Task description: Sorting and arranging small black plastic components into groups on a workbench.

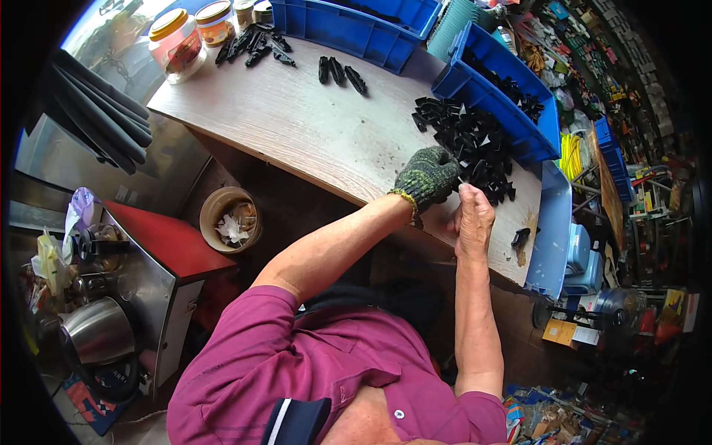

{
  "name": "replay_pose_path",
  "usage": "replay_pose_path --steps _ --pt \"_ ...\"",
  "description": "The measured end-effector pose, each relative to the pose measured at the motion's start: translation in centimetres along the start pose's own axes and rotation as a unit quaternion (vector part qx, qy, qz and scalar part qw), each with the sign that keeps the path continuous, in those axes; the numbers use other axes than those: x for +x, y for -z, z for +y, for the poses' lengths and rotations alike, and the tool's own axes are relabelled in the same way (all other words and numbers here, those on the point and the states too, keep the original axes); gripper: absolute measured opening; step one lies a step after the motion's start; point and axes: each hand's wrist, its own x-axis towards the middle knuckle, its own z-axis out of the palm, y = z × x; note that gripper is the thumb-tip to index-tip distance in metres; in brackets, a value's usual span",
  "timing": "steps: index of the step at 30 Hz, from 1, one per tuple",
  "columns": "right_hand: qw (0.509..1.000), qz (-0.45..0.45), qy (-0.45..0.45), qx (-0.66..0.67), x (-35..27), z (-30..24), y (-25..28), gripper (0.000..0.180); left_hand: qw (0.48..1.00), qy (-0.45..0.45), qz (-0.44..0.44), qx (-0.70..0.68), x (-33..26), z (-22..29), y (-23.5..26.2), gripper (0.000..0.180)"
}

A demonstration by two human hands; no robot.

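Both hands meet at the near edge of the wooden table. The gloved left hand curls beside the heap of black plastic parts; the bare right hand pinches something small, probably one of those parts, though it is too tiny to be sure. Three finished-looking pieces lie apart further up, more by the jars. The big heap remains, so plenty is left. A blue bin crowds the heap's far side.

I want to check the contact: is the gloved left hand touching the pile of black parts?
Touching. In the head view, the gloved left hand rests against the near edge of the pile of black parts, with no gap visible.
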Motion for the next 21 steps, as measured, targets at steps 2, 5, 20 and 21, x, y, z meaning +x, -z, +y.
replay_pose_path --steps 2,5,20,21 --pt "1.0 -0.004 -0.005 -0.029 -0.2 -0.6 -0.5 0.035 1.0 -0.003 0.0 0.013 0.2 -0.2 0.2 0.026" --pt "0.987 0.034 0.126 -0.097 0.9 2.4 0.1 0.03 0.999 -0.009 -0.024 0.045 0.3 -0.1 0.0 0.027" --pt "0.988 0.098 -0.09 0.078 -0.5 -0.6 -1.7 0.032 0.57 -0.349 0.162 0.726 5.6 3.3 16.6 0.025" --pt "0.988 0.102 -0.088 0.075 -0.3 -0.6 -1.8 0.035 0.57 -0.343 0.152 0.731 5.6 3.1 16.4 0.023"
